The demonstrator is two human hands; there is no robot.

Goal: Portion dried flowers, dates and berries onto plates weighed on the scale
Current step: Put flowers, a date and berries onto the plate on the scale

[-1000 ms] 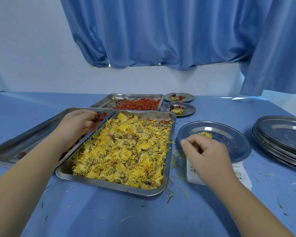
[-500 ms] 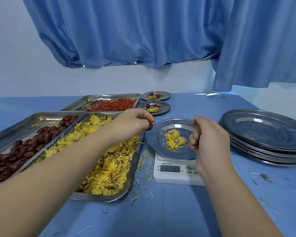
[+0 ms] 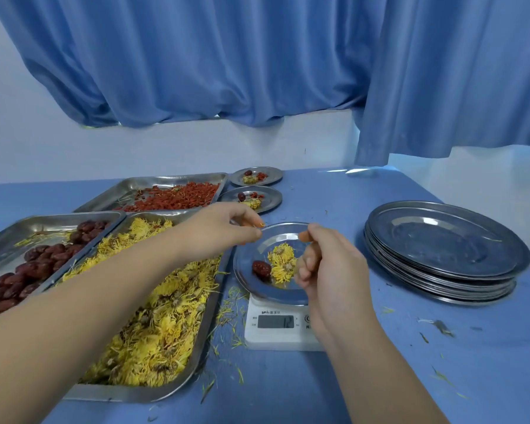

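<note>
While left hand [image 3: 218, 234] hangs slack and empty, right hand [image 3: 334, 270] curled, contents unclear, either brushing plate [image 3: 283, 240] beneath may corrupt scale [image 3: 259, 336] reading.

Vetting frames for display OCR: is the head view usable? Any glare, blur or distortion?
Head view: the grey display of the white kitchen scale reads faintly, seemingly 12; the round steel plate on it carries bright reflections; wide-angle stretch bows the blue curtain toward the frame edges; no heavy blur.
</note>
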